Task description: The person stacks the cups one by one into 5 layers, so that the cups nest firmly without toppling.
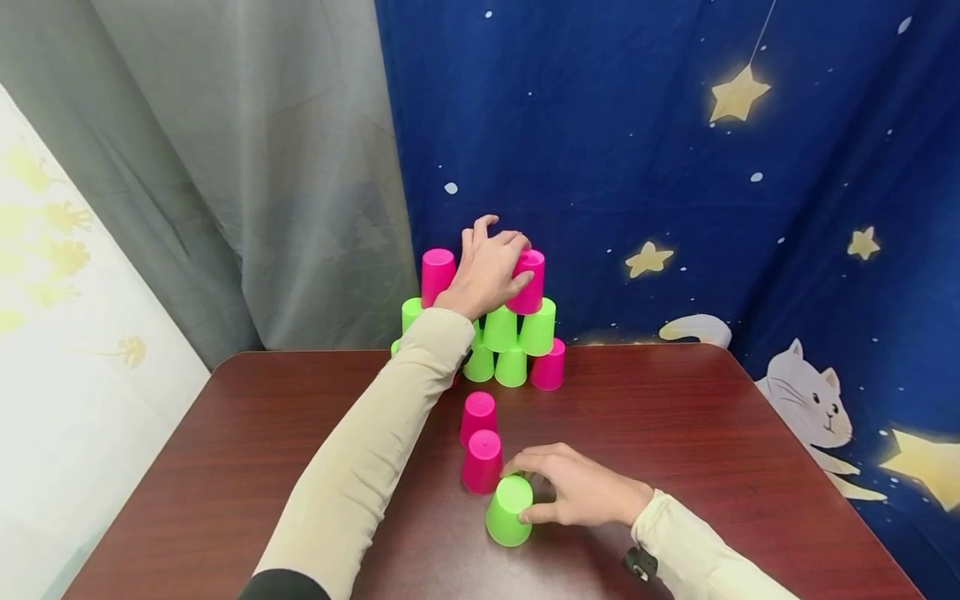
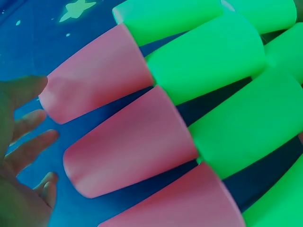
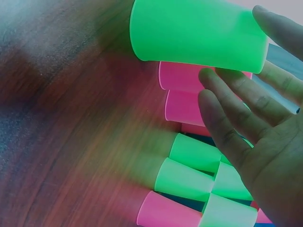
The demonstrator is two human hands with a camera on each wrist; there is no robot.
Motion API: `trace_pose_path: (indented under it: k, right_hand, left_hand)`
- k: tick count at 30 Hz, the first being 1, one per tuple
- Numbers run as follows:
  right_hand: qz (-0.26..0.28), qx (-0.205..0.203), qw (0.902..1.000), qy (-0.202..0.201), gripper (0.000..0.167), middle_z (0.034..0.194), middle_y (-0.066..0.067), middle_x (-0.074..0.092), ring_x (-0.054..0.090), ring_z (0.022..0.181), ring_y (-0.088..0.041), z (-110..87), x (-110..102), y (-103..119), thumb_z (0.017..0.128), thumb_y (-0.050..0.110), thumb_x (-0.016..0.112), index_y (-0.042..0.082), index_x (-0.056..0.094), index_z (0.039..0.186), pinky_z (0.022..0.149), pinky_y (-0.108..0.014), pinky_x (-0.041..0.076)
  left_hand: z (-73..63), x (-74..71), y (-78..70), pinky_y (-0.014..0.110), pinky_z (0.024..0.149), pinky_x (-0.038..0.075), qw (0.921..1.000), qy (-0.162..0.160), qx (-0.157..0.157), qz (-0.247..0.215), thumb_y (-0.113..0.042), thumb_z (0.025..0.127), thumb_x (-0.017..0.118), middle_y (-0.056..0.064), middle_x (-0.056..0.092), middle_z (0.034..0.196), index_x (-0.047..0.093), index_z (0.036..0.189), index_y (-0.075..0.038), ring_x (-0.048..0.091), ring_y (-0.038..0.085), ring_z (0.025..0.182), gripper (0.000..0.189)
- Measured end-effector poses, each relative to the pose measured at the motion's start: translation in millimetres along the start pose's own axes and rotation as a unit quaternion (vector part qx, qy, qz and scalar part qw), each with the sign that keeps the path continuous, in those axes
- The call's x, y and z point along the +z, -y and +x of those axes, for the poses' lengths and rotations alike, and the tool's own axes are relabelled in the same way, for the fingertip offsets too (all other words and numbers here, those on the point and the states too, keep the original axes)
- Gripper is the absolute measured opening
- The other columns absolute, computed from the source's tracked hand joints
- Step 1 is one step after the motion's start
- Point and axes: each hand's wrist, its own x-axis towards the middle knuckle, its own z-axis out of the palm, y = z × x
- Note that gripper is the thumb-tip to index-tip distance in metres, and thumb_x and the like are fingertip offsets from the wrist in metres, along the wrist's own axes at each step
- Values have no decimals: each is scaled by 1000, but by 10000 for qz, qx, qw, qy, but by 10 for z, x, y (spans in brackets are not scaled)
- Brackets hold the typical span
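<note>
My left hand (image 1: 486,271) is at the top of a stack of upside-down cups. One finger or thumb tip touches the narrow end of a pink cup (image 2: 97,75) in the top row, and the others are spread apart. That same pink cup (image 1: 530,283) stands at the right end of the row in the head view. My right hand (image 1: 581,490) pinches an upside-down green cup (image 1: 512,512) near its closed end, thumb on one side and fingers on the other. Whether this cup's rim rests on the table cannot be told.
Two upside-down pink cups (image 1: 482,462) stand between the green cup and the stack. Green cups (image 1: 501,330) form the stack's lower rows, with a pink cup (image 1: 548,365) at bottom right. The table's (image 1: 637,400) back edge meets curtains. My left sleeve (image 1: 367,450) hides the stack's lower left.
</note>
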Motion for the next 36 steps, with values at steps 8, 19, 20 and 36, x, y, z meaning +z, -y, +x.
trace_pose_path:
  k: [8, 19, 20, 36]
  right_hand:
    - [110, 40, 9991, -400, 43, 116, 14, 69, 63, 105, -2, -27, 69, -24, 84, 27, 80, 18, 66, 124, 92, -30, 55]
    - [449, 143, 9973, -572, 42, 116, 13, 69, 62, 101, -2, -35, 89, -48, 85, 21, 79, 16, 66, 125, 82, -21, 56]
    - [461, 139, 9972, -580, 43, 116, 13, 69, 62, 101, -2, -36, 91, -52, 85, 20, 79, 16, 66, 125, 82, -20, 56]
    - [290, -230, 9977, -565, 43, 119, 7, 70, 64, 101, -5, 62, -78, -5, 84, 17, 78, 13, 66, 126, 75, -21, 59]
  left_hand:
    - [-272, -251, 16, 54, 108, 35, 9959, -807, 380, -158, -29, 94, 66, 9, 58, 145, 68, 121, -15, 34, 36, 145, 31]
    - [-1557, -16, 365, 50, 86, 42, 9890, -1199, 610, -613, -18, 86, 76, 12, 68, 128, 71, 114, -10, 54, 36, 125, 30]
    - [-1685, 32, 386, 49, 86, 43, 9905, -1089, 512, -666, -19, 85, 77, 11, 69, 127, 71, 114, -10, 55, 35, 123, 31]
    - [-2489, 453, 70, 31, 82, 58, 9797, -17, -429, -1958, -24, 84, 79, -1, 73, 109, 67, 119, -13, 71, 15, 94, 39]
